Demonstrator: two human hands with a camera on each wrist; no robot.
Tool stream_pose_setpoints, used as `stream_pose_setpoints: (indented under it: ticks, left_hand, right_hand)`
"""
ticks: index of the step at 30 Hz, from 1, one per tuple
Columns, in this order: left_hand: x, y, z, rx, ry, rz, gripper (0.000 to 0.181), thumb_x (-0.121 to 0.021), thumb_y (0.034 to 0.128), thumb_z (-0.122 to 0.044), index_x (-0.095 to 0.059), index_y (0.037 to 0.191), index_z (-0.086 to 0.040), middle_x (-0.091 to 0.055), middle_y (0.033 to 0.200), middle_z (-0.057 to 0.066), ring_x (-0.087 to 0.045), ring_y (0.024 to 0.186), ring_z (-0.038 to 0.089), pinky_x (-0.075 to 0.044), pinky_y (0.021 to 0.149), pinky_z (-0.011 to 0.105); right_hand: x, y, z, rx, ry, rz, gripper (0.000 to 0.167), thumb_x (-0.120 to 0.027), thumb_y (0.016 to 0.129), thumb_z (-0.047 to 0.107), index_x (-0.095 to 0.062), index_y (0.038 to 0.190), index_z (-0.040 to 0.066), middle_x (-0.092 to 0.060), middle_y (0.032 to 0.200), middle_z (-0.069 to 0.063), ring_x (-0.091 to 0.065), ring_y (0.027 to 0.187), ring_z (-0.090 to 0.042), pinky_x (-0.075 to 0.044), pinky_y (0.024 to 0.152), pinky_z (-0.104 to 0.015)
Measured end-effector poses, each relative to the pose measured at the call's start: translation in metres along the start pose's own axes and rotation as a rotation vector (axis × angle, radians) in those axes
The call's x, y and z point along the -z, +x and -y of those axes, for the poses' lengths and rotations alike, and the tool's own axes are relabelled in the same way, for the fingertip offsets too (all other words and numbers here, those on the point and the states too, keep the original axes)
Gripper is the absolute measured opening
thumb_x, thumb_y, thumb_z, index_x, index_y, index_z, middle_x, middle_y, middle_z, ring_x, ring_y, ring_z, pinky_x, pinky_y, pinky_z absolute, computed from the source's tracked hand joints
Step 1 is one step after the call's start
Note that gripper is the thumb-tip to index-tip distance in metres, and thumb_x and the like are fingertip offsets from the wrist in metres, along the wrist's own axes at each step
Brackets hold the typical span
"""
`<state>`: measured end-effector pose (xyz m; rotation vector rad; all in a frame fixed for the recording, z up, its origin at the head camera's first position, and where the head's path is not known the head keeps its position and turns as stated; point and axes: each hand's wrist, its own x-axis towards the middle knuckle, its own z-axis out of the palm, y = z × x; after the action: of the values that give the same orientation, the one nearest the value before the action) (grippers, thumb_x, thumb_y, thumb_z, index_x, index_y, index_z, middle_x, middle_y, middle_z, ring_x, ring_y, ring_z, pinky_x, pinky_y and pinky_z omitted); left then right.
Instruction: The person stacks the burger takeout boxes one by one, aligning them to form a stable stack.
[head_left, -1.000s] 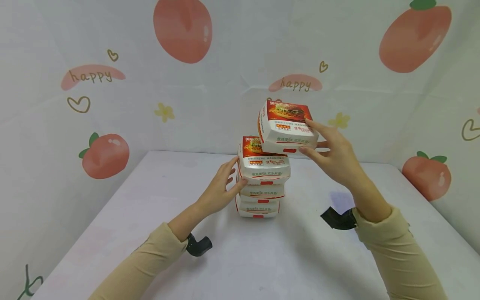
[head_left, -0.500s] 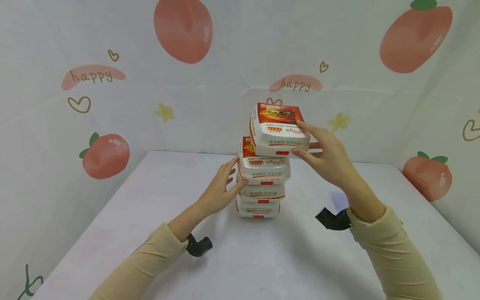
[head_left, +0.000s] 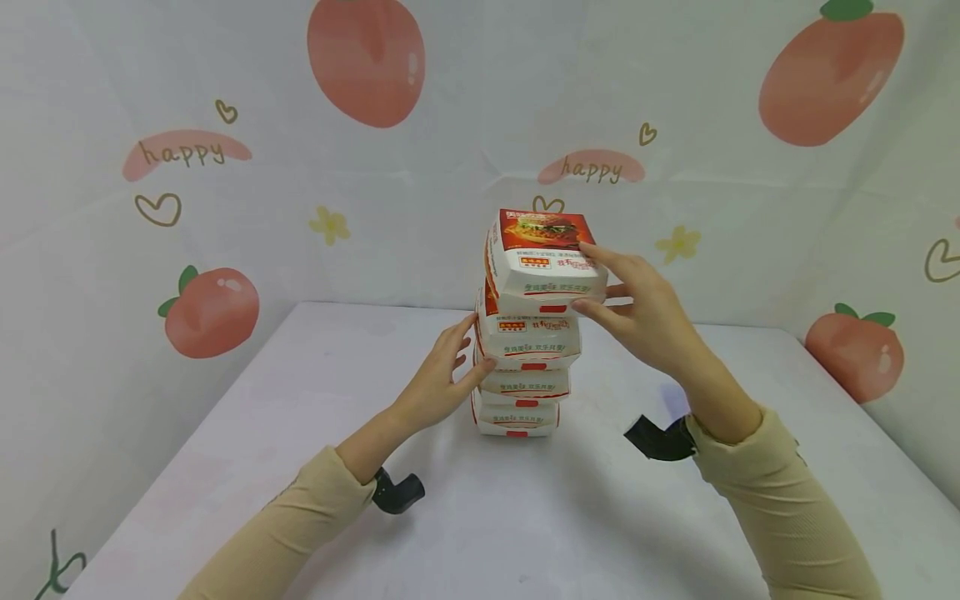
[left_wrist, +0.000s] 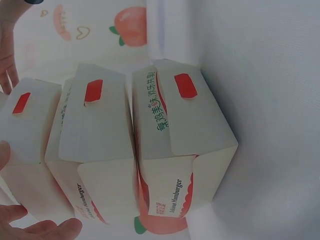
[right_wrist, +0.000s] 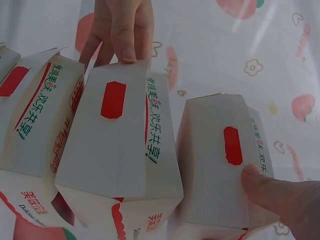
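Three white and red hamburger boxes [head_left: 522,385] stand stacked on the table. My right hand [head_left: 648,312] holds a further hamburger box [head_left: 536,271] by its right side, thumb [right_wrist: 257,182] at the lower front. That box sits over the stack, somewhat to the right and tilted; a narrow gap beneath it shows in the right wrist view. My left hand [head_left: 435,383] touches the left side of the stack's top box [head_left: 528,337], thumb on its front corner, other fingers [left_wrist: 60,230] loose along the side. The held box hides part of the lid below.
A white cloth covers the table [head_left: 360,533], and a printed backdrop [head_left: 450,167] hangs close behind the stack. Black curved pieces [head_left: 399,492] stick out from both sleeves.
My right hand has carried its box leftward and slightly down, bringing it over the top of the stack. The left hand and the stacked boxes have stayed put.
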<state>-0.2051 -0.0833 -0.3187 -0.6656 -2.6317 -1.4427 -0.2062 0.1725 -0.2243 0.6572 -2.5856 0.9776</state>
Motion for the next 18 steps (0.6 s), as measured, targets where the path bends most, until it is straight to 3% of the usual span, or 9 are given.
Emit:
stream_pose_setpoints:
  ticks: [18]
  left_hand:
    - [-0.0031, 0.004, 0.0003, 0.006, 0.002, -0.001, 0.069, -0.053, 0.0949, -0.031, -0.015, 0.15, -0.012, -0.024, 0.15, 0.013, -0.031, 0.139, 0.036, -0.036, 0.111, 0.046]
  right_hand:
    - [-0.0005, 0.0039, 0.0023, 0.0, -0.014, 0.043, 0.068, -0.066, 0.087, 0.021, -0.032, 0.146, 0.023, -0.04, 0.139, -0.017, -0.058, 0.106, -0.037, -0.055, 0.086, -0.047]
